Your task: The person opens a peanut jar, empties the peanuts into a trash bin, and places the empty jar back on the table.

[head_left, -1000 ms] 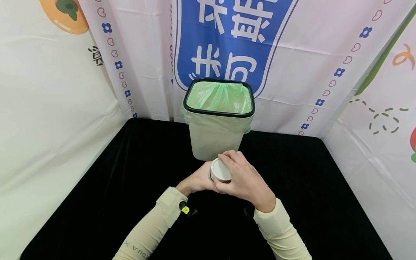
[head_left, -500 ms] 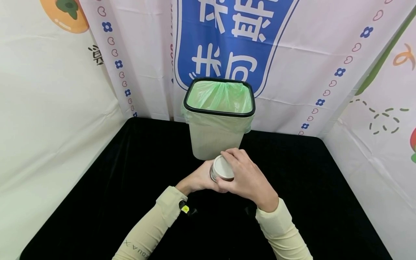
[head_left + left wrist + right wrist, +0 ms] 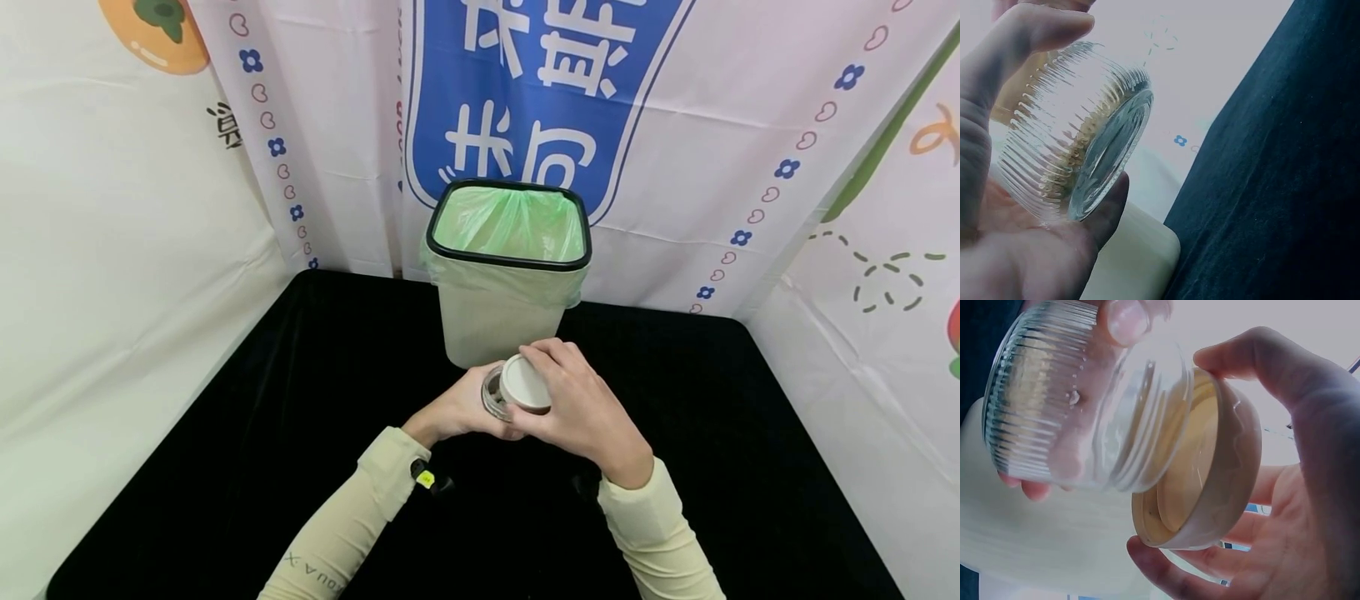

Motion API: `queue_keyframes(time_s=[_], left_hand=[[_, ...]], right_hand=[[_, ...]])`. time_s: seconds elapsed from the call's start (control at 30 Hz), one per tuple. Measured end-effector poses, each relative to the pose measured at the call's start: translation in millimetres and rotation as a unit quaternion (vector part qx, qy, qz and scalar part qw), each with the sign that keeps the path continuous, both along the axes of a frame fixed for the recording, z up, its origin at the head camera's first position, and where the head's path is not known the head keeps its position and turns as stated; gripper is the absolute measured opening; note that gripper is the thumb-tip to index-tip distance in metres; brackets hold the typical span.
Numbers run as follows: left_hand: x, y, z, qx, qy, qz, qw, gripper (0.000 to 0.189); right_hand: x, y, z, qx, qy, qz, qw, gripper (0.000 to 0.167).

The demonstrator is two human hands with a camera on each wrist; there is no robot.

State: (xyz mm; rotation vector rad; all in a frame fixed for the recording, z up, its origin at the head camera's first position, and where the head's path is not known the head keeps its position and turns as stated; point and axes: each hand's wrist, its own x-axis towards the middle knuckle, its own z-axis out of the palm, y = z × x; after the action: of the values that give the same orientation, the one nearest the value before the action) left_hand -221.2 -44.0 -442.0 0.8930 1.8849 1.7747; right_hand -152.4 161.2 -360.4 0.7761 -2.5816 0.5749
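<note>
My left hand (image 3: pixel 459 408) grips a ribbed clear glass jar (image 3: pixel 1066 134), fingers and thumb around its side. A thin layer of light, grainy stuff lies near the jar's base in the left wrist view. My right hand (image 3: pixel 588 408) holds a cream screw lid (image 3: pixel 1235 462) by its edge, between thumb and fingers. The lid is off the threads and tilted beside the jar's mouth, so part of the opening shows in the head view. Both hands are just in front of the bin.
A pale waste bin (image 3: pixel 495 325) with a black rim (image 3: pixel 510 263) and a green bag liner (image 3: pixel 517 221) stands at the back middle of the black-covered table (image 3: pixel 337 358). Printed white cloth walls (image 3: pixel 720 158) enclose the back and sides.
My right hand has moved slightly right with the lid, which has come off the jar and uncovered part of its mouth. My left hand stays nearly in place with the jar.
</note>
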Motion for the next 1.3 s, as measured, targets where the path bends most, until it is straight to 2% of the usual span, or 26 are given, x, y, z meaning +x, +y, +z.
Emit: queue_keyframes(time_s=[0.2, 0.5, 0.83, 1.3], left_hand=[[-3.4, -4.3, 2.9, -0.015, 0.022, 0.027, 0.9993, 0.075], [-11.1, -14.3, 5.7, 0.009, 0.026, 0.022, 0.9994, 0.076], [-13.3, -22.2, 7.7, 0.013, 0.047, 0.037, 0.9981, 0.069], [-17.4, -31.1, 10.5, 0.018, 0.049, 0.060, 0.9968, 0.064]], right_hand=[[-0.4, 4, 2.8, -0.006, 0.003, -0.005, 1.0000, 0.061], [-3.7, 9, 5.6, -0.014, -0.001, -0.012, 0.9998, 0.061], [-6.7, 14, 7.3, -0.023, -0.025, -0.021, 0.9992, 0.060], [-8.6, 23, 7.9, -0.033, -0.046, -0.039, 0.9977, 0.060]])
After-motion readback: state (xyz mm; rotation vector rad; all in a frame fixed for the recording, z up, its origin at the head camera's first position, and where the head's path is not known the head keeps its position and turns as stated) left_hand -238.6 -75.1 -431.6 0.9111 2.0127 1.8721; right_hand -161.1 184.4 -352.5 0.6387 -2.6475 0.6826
